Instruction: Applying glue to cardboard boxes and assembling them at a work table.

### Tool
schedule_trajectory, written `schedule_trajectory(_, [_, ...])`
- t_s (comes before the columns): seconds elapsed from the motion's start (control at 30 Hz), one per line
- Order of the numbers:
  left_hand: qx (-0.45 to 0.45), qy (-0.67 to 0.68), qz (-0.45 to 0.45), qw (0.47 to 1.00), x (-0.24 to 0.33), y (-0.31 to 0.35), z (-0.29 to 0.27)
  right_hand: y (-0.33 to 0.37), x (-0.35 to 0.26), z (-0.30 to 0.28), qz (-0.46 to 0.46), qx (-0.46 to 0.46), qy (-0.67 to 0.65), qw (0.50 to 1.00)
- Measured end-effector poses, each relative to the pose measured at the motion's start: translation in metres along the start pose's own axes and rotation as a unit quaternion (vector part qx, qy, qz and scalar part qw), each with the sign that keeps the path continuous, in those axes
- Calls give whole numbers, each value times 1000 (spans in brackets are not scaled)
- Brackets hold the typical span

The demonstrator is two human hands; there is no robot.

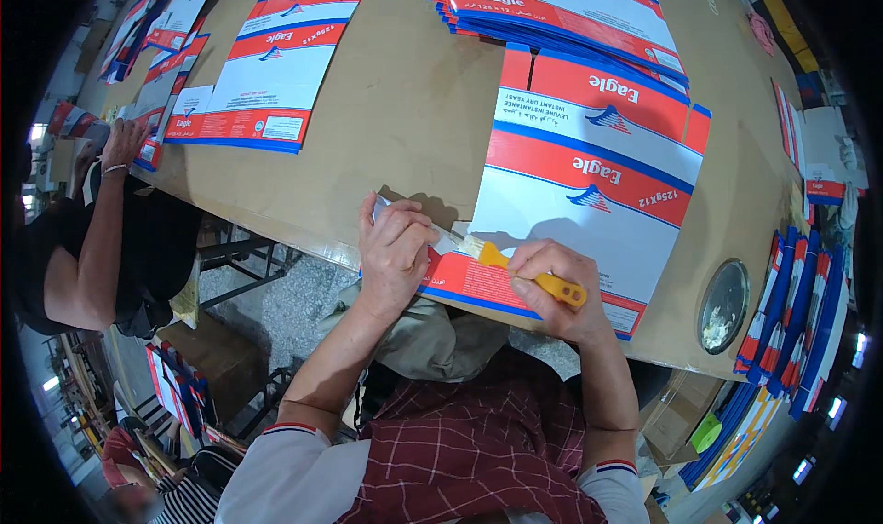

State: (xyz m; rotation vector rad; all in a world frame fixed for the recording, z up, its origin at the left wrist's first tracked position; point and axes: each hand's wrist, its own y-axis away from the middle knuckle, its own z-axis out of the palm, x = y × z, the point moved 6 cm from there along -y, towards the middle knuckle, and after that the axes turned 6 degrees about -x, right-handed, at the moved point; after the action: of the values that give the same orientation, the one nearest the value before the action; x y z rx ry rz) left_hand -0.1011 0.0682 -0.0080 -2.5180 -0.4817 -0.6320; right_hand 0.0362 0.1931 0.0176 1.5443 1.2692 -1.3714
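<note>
A flat printed carton (579,184) in red, white and blue lies in front of me, its near edge by the table edge. My right hand (563,285) is closed round the yellow handle of a brush (497,255). The brush's pale bristles point left and touch, or nearly touch, the carton's narrow side flap near my left hand. My left hand (395,248) is closed at the carton's left end, its fingers bent around the raised flap. The part of the flap under those fingers is hidden.
A stack of flat cartons (561,13) stands at the far side. Another flat carton (267,64) lies left on the brown table (395,119). A round metal dish (725,303) with whitish paste sits right. Folded cartons (796,312) lean beyond it. A co-worker's hand (124,142) handles cartons far left.
</note>
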Motion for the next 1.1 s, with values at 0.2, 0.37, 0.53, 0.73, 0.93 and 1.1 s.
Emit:
schedule_trajectory(0.2, [-2, -6, -2, 1000, -1, 0, -1, -6, -6, -3, -25, 33, -5, 999])
schedule_trajectory(0.37, [1, -3, 1, 1000, -2, 0, 0, -6, 1, 0, -8, -12, 15, 1000])
schedule_trajectory(0.53, [-1, -6, -2, 1000, 0, -1, -2, -8, -6, -8, -24, 18, -26, 999])
schedule_trajectory(0.73, [0, -9, 0, 1000, 0, 0, 0, -11, -3, 2, -7, -10, 11, 1000])
schedule_trajectory(0.93, [2, -5, -1, 1000, -2, 1, 0, -9, -4, -5, -12, 9, -13, 1000])
schedule_trajectory(1.1, [-2, -5, -3, 1000, -1, 0, 0, -14, -3, 0, -15, -1, 36, 999])
